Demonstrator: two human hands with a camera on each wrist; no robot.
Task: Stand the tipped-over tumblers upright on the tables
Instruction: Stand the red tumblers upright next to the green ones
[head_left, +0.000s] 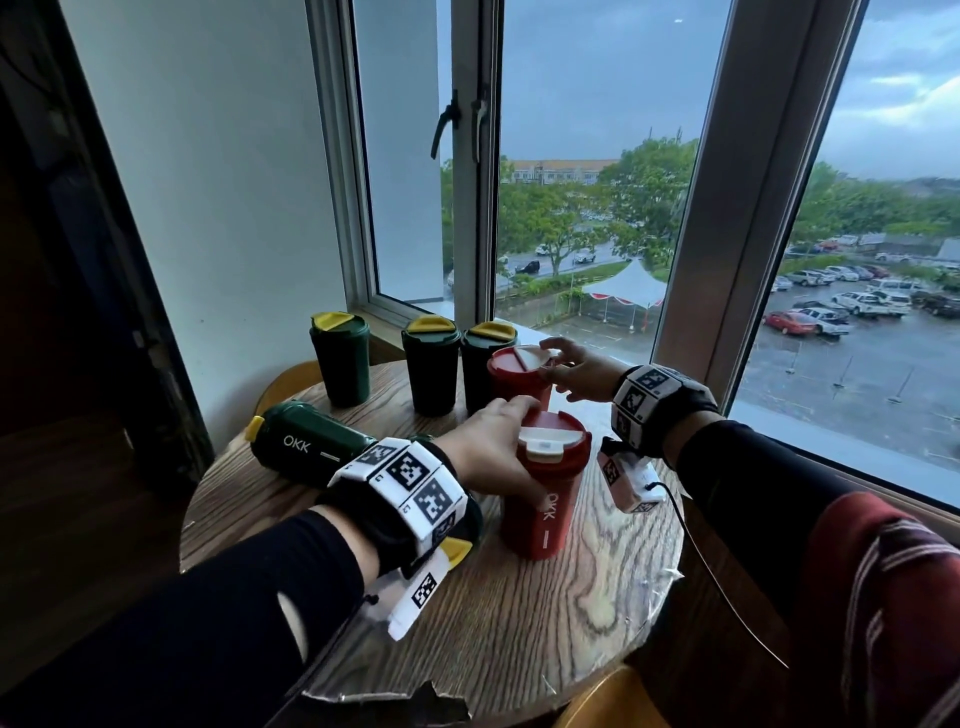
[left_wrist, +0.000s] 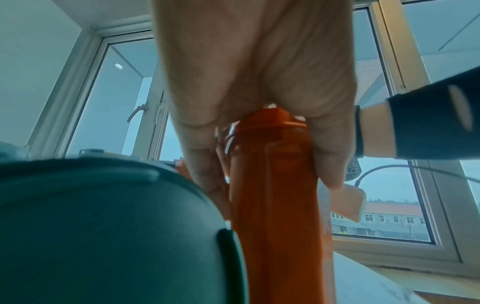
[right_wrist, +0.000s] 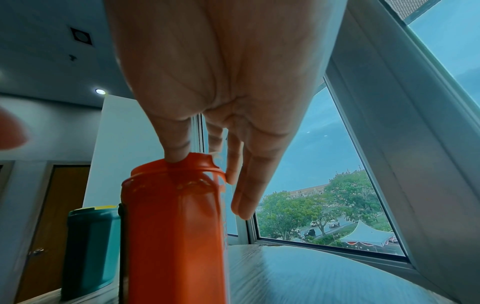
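Left hand (head_left: 493, 447) grips the near red tumbler (head_left: 545, 499) at its lid, upright on the table (head_left: 519, 623); let go only once the base sits flat. Right hand (head_left: 576, 369) rests loose, fingers straight, on the far red tumbler (head_left: 514, 374). Fallen green tumbler (head_left: 306, 441) lies just left of the left wrist, probably next.

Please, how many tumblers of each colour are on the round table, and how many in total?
Green tumblers: 5 — three upright, one lying down, one mostly hidden under the left wrist.
Red tumblers: 2 — both upright.
Total: 7
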